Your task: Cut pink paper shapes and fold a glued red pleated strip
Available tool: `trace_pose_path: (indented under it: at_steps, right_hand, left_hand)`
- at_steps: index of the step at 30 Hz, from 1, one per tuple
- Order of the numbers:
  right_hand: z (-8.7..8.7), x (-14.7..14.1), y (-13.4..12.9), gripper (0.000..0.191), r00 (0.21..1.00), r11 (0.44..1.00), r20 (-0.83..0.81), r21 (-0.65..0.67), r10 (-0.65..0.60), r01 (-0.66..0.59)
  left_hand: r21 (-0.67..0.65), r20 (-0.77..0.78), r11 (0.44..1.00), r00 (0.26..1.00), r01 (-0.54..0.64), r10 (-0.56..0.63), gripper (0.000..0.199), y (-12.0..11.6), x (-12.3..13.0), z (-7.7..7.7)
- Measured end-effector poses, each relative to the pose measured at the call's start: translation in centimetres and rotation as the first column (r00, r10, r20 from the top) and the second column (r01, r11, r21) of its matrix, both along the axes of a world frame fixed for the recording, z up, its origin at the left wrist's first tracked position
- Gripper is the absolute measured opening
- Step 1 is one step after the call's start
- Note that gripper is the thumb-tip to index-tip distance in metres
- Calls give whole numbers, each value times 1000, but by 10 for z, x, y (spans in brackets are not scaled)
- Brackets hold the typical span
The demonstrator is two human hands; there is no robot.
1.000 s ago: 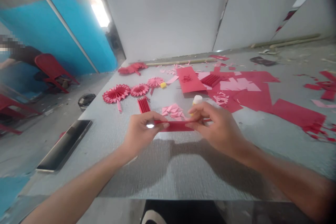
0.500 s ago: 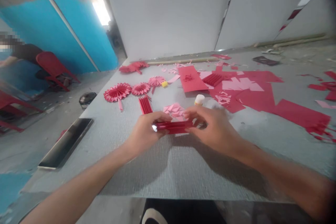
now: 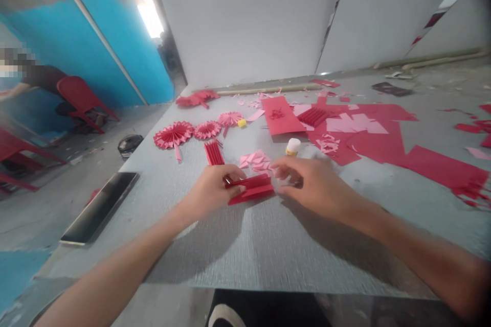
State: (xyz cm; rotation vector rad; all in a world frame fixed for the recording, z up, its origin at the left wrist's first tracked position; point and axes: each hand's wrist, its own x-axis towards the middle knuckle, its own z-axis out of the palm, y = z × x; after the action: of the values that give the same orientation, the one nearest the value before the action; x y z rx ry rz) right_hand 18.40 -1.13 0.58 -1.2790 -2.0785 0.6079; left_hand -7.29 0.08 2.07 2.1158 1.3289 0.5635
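Over the table's near half, my left hand (image 3: 215, 191) grips the left end of a folded red paper strip (image 3: 253, 189), thumb in front and fingers behind. The strip's pleats are spread, with a long crease along it. A small shiny bit shows by the left fingers; I cannot make out what it is. Just off the strip's right end is my right hand (image 3: 307, 179), its thumb and fingers curved and apart. Behind the strip lies a pile of pink paper pieces (image 3: 256, 160). A white-capped glue bottle (image 3: 293, 146) stands behind my right hand. Pleated red paper (image 3: 214, 152) lies beyond my left hand.
Paper fans (image 3: 174, 135) lie at the table's left, near a yellow cap (image 3: 241, 123). Red sheets (image 3: 378, 138) and pink scraps cover the right side. A phone (image 3: 100, 208) rests at the left edge. A person sits by a red chair (image 3: 82, 97) far left.
My right hand has come off the strip's right end. The strip has opened out and tilted toward me, still in my left hand.
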Motion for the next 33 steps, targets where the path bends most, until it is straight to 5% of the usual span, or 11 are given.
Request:
trace_pose_path:
  at_steps: [7, 15, 21, 26, 30, 33]
  right_hand:
    - [12, 14, 7, 23, 994, 996, 68, -32, -84, 87]
    - [8, 16, 11, 20, 990, 997, 139, -66, -36, 45]
    - [7, 18, 12, 17, 995, 999, 89, -4, -44, 45]
    - [5, 10, 9, 15, 989, 1000, 145, -5, 26, -25]
    - [5, 6, 6, 15, 981, 998, 185, 15, 62, -66]
    - [5, 6, 5, 14, 978, 995, 192, 35, 82, -90]
  left_hand:
    - [-106, -200, 994, 980, -34, 12, 22, 16, -26, 13]
    - [-180, -290, 984, 955, 0, -53, 38, 25, -48, 28]
    - [-78, -223, 997, 975, -12, -6, 35, 25, -41, 17]
    - [-129, -309, 992, 950, 6, -46, 34, 24, -37, 17]
    - [85, -334, 990, 932, -116, 138, 35, 18, -46, 37]
    - [237, -306, 909, 862, -342, 404, 38, 2, -80, 46]
